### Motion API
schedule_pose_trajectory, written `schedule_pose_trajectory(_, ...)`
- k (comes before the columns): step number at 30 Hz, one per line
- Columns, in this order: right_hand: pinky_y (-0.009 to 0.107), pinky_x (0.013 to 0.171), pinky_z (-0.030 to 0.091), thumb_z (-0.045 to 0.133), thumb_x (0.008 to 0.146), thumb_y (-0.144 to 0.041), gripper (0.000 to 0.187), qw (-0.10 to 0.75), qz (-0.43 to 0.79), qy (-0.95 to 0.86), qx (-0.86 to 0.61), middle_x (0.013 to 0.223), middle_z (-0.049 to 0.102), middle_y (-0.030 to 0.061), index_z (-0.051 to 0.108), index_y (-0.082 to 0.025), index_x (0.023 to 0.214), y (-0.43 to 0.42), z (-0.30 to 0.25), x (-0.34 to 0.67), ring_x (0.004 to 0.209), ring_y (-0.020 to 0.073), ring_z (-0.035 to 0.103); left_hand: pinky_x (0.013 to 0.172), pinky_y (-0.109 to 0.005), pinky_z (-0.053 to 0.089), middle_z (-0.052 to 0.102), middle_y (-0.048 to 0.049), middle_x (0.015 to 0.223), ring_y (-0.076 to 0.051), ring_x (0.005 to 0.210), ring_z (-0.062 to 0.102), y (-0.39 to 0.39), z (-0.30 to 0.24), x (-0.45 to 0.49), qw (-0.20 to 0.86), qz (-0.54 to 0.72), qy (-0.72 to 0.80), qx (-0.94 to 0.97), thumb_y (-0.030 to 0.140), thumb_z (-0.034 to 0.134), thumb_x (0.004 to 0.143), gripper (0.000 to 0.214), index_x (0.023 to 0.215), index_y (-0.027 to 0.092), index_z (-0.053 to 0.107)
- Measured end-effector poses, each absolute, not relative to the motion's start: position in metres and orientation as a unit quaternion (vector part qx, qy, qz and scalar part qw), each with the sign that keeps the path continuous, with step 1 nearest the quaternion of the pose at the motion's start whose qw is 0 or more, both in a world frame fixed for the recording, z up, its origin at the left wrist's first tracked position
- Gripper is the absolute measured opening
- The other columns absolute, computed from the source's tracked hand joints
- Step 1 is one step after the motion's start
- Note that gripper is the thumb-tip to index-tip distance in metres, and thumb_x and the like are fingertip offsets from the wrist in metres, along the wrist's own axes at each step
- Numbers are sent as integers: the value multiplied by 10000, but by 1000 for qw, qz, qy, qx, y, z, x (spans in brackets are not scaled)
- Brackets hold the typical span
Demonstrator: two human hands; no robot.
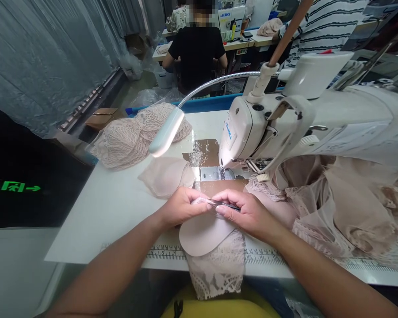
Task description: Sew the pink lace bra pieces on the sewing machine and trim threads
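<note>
My left hand (183, 206) is closed in a pinch on the edge of a pale pink lace piece (215, 265). In my right hand (243, 211) is a slim, dark-handled pair of thread snips (226, 205), whose metal tip meets the fabric at my left fingertips. A smooth, rounded pale cup (204, 234) lies below both hands, and the lace under it hangs over the table's front edge. Just behind my hands stands the white sewing machine (239, 132), its needle area partly hidden by its own parts. A sheer beige piece (167, 176) lies beyond my left hand.
A pile of beige lace (129, 137) sits at the back left under a bendable lamp (167, 132). More lace garments (354, 207) are heaped on the right. A ruler strip (166, 252) runs along the table's front edge. A person in black (199, 57) sits ahead.
</note>
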State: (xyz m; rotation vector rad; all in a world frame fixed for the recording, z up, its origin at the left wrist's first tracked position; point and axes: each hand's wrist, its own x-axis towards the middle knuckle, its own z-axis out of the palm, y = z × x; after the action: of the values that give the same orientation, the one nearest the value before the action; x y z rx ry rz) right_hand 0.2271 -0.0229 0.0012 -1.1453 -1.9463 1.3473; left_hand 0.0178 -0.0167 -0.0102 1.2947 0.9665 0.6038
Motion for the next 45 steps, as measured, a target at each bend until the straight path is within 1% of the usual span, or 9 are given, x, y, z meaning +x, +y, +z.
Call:
schedule_pose_trajectory(7, 296, 702, 469, 511, 897, -381, 216, 287, 460, -712, -446, 862, 676, 31, 644, -212, 917, -24, -9, 228, 786, 178, 621, 565, -232, 410, 652, -48, 719, -131, 645, 553, -20, -2, 19, 594, 245, 435, 632, 407, 643, 803, 307, 868, 121, 733)
schedule_pose_trajectory(12, 326, 757, 489, 579, 843, -405, 356, 333, 316, -754, -470, 980, 658, 71, 553, -211, 1140, -26, -16, 234, 869, 211, 622, 589, -254, 428, 642, -39, 685, -139, 626, 559, -6, 9, 0, 236, 339, 543, 731, 382, 597, 830, 266, 786, 148, 716)
schedule_pose_trajectory(15, 290, 664, 474, 535, 848, -259, 399, 284, 220, -856, -372, 1104, 632, 94, 518, -237, 1246, -30, -20, 229, 793, 180, 612, 773, -322, 467, 643, -100, 1044, -211, 875, 602, 19, 9, -15, 132, 309, 581, 741, 337, 613, 780, 318, 1038, 162, 677)
schedule_pose_trajectory(18, 250, 568, 405, 448, 837, -117, 304, 189, 184, -927, -267, 1056, 644, 69, 628, -247, 1044, -34, -19, 219, 686, 137, 577, 876, -379, 434, 589, -118, 1169, -291, 1060, 546, 44, 3, -25, 214, 216, 609, 733, 293, 679, 653, 486, 1124, 179, 634)
schedule_pose_trajectory(25, 248, 516, 336, 547, 626, -31, 159, 8, 222, -901, -372, 707, 622, 31, 533, -188, 604, -34, 1, 238, 599, 147, 530, 614, -276, 461, 638, -44, 728, -182, 682, 602, 35, -7, -29, 424, 200, 571, 674, 323, 596, 714, 202, 779, 143, 657)
schedule_pose_trajectory(30, 316, 694, 462, 522, 820, -218, 160, 150, 384, -802, -433, 930, 681, 67, 637, -199, 929, -23, 17, 235, 818, 213, 619, 600, -256, 452, 592, -16, 695, -131, 619, 566, 14, -4, -23, 631, 304, 490, 519, 361, 696, 701, 261, 792, 133, 610)
schedule_pose_trajectory(33, 365, 824, 476, 641, 773, -376, 416, 238, 488, -717, -437, 1101, 650, 98, 593, -175, 1134, -14, 14, 212, 989, 250, 606, 582, -232, 433, 569, 8, 677, -102, 593, 539, 11, -4, -16, 665, 332, 460, 485, 364, 712, 707, 262, 784, 140, 599)
schedule_pose_trajectory(39, 270, 563, 365, 542, 858, -421, 324, 293, 501, -691, -430, 635, 473, -27, 484, -195, 633, -8, -6, 188, 613, 131, 450, 609, -221, 418, 580, -2, 734, -103, 652, 539, 9, -3, -19, 630, 302, 453, 553, 310, 629, 787, 176, 854, 148, 615)
schedule_pose_trajectory(45, 254, 526, 286, 532, 864, -442, 371, 263, 527, -682, -434, 608, 366, -42, 423, -194, 611, -9, -11, 195, 580, 108, 360, 837, -290, 437, 626, -42, 1074, -185, 950, 577, 1, 5, -17, 479, 265, 451, 705, 241, 663, 734, 389, 1116, 210, 596)
